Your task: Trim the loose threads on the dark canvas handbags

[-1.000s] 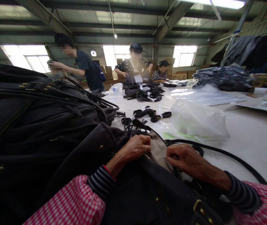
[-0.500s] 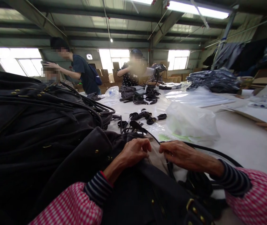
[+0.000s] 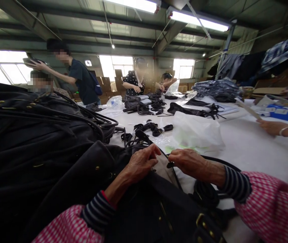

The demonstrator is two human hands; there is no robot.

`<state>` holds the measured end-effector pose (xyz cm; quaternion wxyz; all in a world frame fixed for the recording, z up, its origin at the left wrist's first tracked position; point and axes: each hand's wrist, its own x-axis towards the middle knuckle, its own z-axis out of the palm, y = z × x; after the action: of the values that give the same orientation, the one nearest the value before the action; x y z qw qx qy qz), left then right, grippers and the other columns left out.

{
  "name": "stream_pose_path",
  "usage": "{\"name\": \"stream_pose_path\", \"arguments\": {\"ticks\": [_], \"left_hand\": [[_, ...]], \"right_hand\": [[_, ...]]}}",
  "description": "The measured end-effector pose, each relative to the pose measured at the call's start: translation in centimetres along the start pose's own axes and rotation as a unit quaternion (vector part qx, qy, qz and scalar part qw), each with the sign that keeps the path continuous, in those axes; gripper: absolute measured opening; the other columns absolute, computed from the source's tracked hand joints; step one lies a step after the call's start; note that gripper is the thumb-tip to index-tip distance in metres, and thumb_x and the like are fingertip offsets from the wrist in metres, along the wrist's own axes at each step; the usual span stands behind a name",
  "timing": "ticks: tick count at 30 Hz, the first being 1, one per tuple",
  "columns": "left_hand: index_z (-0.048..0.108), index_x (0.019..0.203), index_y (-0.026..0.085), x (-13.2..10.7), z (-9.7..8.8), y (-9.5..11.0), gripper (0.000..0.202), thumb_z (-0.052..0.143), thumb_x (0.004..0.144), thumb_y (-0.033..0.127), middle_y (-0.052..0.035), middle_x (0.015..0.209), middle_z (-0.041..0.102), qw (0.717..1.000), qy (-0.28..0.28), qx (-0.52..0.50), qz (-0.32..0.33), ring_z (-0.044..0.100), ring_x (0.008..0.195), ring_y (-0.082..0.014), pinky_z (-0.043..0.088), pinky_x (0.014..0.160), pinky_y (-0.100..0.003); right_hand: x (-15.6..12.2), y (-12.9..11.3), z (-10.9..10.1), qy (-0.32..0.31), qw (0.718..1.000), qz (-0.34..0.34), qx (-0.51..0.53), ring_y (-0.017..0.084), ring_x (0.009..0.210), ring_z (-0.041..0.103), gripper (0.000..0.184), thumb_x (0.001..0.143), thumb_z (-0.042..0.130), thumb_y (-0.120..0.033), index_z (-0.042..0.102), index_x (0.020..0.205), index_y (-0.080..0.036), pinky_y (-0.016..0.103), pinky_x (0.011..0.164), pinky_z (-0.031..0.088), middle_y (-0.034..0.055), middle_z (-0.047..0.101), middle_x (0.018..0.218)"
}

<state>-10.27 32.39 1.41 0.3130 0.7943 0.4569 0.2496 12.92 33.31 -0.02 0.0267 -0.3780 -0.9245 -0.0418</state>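
A black bag (image 3: 144,206) with brass-coloured fittings lies in front of me, its pale lining (image 3: 166,168) showing at the opening. My left hand (image 3: 141,163) is over the near rim, fingers curled and thumb bent toward them; whatever they hold is hidden. Across the opening, my right hand (image 3: 188,163) is closed in a pinch, with a small black strap end (image 3: 170,164) sticking out beneath the fingertips. A thin black strap (image 3: 222,162) runs behind that hand. Brass buckle hardware (image 3: 203,224) shows at the bag's lower right.
Black bags (image 3: 45,145) are heaped on the left. Coiled black straps (image 3: 151,127) and a clear plastic bag (image 3: 197,131) lie on the white table (image 3: 255,145). Another person's hand (image 3: 272,127) reaches in from the right. Several people stand across the table.
The view has swung slightly right. My right hand has closed more, and the black strap end now shows under it. Across the table, a co-worker has lowered their arms; the right-side hand reaches further in.
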Motion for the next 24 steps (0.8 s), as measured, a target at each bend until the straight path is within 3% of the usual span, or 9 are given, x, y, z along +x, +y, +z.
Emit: {"name": "stream_pose_path", "arguments": {"ticks": [4, 7, 10, 13, 18, 21, 24], "left_hand": [[0.056, 0.103, 0.021, 0.0, -0.1, 0.1, 0.02, 0.056, 0.083, 0.021, 0.0025, 0.083, 0.055, 0.992, 0.003, -0.123, 0.015, 0.059, 0.079, -0.0142, 0.043, 0.07, -0.025], [0.047, 0.099, 0.02, 0.1, -0.4, -0.3, 0.02, 0.059, 0.083, 0.024, 0.0046, 0.081, 0.05, 0.961, -0.013, -0.277, 0.012, 0.065, 0.077, -0.0134, 0.044, 0.067, -0.023], [0.041, 0.097, 0.021, 0.1, -0.5, -0.7, 0.023, 0.059, 0.084, 0.024, 0.0054, 0.081, 0.052, 0.948, -0.016, -0.317, -0.012, 0.065, 0.068, -0.011, 0.04, 0.058, -0.021], [0.041, 0.094, 0.021, 0.3, -0.2, -1.1, 0.021, 0.058, 0.081, 0.02, 0.008, 0.073, 0.048, 0.95, 0.016, -0.309, -0.031, 0.052, 0.056, -0.0064, 0.037, 0.053, -0.019], [0.049, 0.088, 0.019, 0.8, 0.6, -2.2, 0.017, 0.061, 0.076, 0.019, 0.0084, 0.066, 0.046, 0.97, 0.058, -0.234, -0.025, 0.044, 0.057, -0.0071, 0.036, 0.053, -0.019], [0.054, 0.089, 0.018, 0.8, 0.8, -2.6, 0.022, 0.07, 0.075, 0.025, 0.007, 0.066, 0.05, 0.974, 0.076, -0.212, -0.027, 0.046, 0.058, -0.0081, 0.036, 0.052, -0.02], [0.056, 0.085, 0.016, 0.6, 0.7, -2.7, 0.029, 0.076, 0.07, 0.031, 0.0046, 0.065, 0.056, 0.958, 0.074, -0.273, -0.042, 0.051, 0.057, -0.0096, 0.04, 0.054, -0.021]], "right_hand": [[1.0, -0.4, -0.2, -0.008, 0.999, 0.008, -0.032, 0.018, 0.07, 0.064, 0.016, 0.091, 0.053, -0.006, 0.065, 0.089, -0.017, 0.029, 0.058, 0.025, 0.0062, 0.07, 0.085], [1.6, -0.5, -1.1, -0.017, 1.0, 0.017, -0.005, 0.019, 0.074, 0.065, 0.01, 0.092, 0.057, -0.013, 0.063, 0.085, -0.018, 0.029, 0.06, 0.027, 0.0064, 0.07, 0.084], [1.8, -0.4, -1.7, -0.009, 0.995, 0.053, 0.079, 0.018, 0.072, 0.061, 0.009, 0.09, 0.058, -0.017, 0.061, 0.082, -0.019, 0.028, 0.062, 0.029, 0.0034, 0.067, 0.077], [2.0, -0.2, -1.3, 0.026, 0.972, 0.082, 0.217, 0.014, 0.066, 0.055, 0.008, 0.086, 0.056, -0.015, 0.061, 0.081, -0.019, 0.026, 0.062, 0.031, -0.0012, 0.061, 0.07], [3.4, -0.1, 1.0, 0.11, 0.898, 0.089, 0.416, 0.013, 0.067, 0.053, 0.008, 0.086, 0.055, -0.021, 0.061, 0.082, -0.017, 0.025, 0.062, 0.037, -0.001, 0.06, 0.072], [4.4, -0.6, 2.0, 0.095, 0.822, 0.127, 0.547, 0.011, 0.054, 0.049, 0.01, 0.082, 0.061, -0.024, 0.064, 0.081, -0.015, 0.022, 0.051, 0.033, -0.0022, 0.059, 0.06], [5.1, -1.0, 2.5, 0.089, 0.741, 0.151, 0.648, 0.008, 0.044, 0.046, 0.014, 0.078, 0.07, -0.028, 0.066, 0.08, -0.014, 0.02, 0.043, 0.028, -0.001, 0.064, 0.056]]}}
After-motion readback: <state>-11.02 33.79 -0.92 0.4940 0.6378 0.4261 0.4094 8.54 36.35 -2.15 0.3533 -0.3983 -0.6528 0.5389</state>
